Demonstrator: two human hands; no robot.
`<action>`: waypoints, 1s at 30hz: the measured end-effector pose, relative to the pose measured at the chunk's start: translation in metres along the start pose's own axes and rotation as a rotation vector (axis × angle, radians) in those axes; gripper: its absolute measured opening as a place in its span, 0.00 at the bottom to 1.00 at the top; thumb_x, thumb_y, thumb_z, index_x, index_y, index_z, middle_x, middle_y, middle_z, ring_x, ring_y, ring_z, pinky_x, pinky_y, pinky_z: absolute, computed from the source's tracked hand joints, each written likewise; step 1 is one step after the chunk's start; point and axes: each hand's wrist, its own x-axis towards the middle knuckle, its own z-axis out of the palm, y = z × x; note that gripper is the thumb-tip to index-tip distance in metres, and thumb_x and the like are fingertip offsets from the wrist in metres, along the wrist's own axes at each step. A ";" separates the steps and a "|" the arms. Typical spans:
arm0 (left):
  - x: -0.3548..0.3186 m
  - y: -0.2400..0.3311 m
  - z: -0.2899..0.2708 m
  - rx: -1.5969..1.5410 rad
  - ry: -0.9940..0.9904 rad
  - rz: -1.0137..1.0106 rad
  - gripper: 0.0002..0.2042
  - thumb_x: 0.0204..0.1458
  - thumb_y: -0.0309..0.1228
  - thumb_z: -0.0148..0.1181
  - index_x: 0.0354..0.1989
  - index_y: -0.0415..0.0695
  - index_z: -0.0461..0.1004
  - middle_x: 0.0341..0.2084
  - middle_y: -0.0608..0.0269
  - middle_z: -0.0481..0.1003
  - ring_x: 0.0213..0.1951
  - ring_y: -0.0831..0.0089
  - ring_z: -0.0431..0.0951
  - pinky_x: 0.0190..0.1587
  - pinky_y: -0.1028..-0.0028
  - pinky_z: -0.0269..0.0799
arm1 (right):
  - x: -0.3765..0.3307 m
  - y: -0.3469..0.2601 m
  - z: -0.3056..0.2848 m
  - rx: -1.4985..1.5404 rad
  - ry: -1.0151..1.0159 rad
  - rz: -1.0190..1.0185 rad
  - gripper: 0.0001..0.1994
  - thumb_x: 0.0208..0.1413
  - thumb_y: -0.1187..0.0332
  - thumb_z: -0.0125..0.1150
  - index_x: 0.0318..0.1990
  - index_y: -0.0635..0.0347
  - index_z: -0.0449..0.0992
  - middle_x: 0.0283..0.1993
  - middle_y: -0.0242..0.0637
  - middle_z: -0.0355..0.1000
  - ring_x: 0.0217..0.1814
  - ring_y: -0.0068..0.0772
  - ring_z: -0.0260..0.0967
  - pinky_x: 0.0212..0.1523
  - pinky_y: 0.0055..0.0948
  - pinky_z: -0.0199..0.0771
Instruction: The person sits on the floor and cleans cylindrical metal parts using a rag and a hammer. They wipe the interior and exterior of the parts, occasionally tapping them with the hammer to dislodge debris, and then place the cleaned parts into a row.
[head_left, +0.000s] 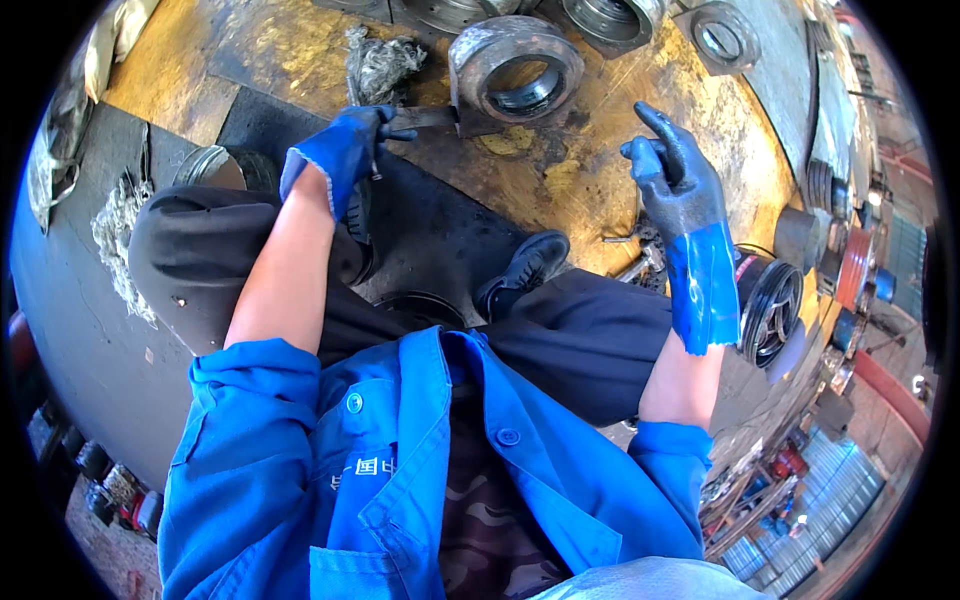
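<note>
My left hand (352, 145) curled, its grip I cannot tell, one flat bar (430, 117) between it and one ring block (497, 60) at far centre, three more rings (748, 45) farther, my right hand (675, 175) loosely open

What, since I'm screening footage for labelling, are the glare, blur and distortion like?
Head view: strong fisheye bending toward a round black border; head view: glare on the shiny blue cuff of the right hand, a glint inside the metal ring; head view: left hand fairly sharp.
</note>
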 end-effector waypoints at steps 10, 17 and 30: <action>-0.035 0.046 -0.003 -0.103 -0.166 0.095 0.15 0.64 0.30 0.46 0.54 0.33 0.69 0.26 0.71 0.73 0.26 0.84 0.72 0.28 0.84 0.69 | 0.006 -0.006 -0.002 -0.016 0.016 0.027 0.19 0.59 0.68 0.62 0.58 0.53 0.74 0.31 0.38 0.75 0.31 0.25 0.73 0.37 0.27 0.75; -0.042 0.050 0.005 -0.038 -0.101 0.098 0.12 0.62 0.33 0.48 0.46 0.39 0.73 0.20 0.73 0.72 0.21 0.83 0.70 0.21 0.83 0.65 | 0.009 -0.008 0.009 0.025 -0.014 0.007 0.19 0.59 0.67 0.62 0.58 0.55 0.74 0.33 0.40 0.76 0.34 0.28 0.75 0.39 0.29 0.75; -0.030 0.049 0.006 -0.155 -0.140 0.048 0.08 0.60 0.31 0.50 0.41 0.42 0.74 0.21 0.69 0.73 0.18 0.81 0.70 0.20 0.82 0.68 | 0.009 -0.008 0.014 -0.015 -0.082 0.051 0.20 0.60 0.65 0.61 0.59 0.56 0.73 0.33 0.37 0.75 0.33 0.23 0.72 0.38 0.26 0.74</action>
